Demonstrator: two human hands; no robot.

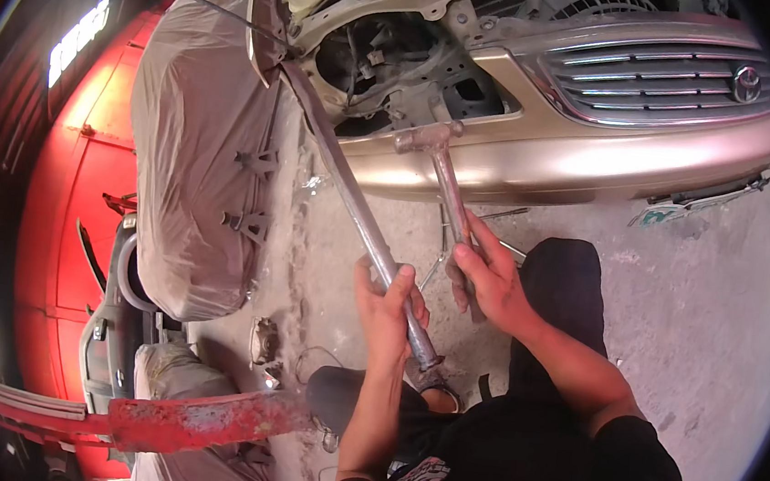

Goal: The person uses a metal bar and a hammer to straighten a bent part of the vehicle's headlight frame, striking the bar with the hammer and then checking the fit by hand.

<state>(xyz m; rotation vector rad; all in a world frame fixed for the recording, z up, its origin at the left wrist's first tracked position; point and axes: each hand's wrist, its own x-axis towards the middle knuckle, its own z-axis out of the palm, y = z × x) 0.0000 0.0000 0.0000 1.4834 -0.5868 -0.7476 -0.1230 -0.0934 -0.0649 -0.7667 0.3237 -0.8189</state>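
Note:
My left hand (388, 305) is wrapped round the lower part of a long metal bar (352, 199). The bar slants up and away to the left, and its far end meets the car's fender edge beside the headlight opening (374, 56). In my right hand (492, 277) is a hammer (446, 177), gripped by the handle. Its head points away from me, just in front of the gold bumper (538, 167); whether the two touch, I cannot tell.
A chrome grille (665, 77) sits above the bumper at the right. Left of the bar stands a large plastic-covered shape (196, 151). A worn red beam (204, 419) crosses at the lower left. Thin metal rods (488, 217) lie on the floor behind the hammer.

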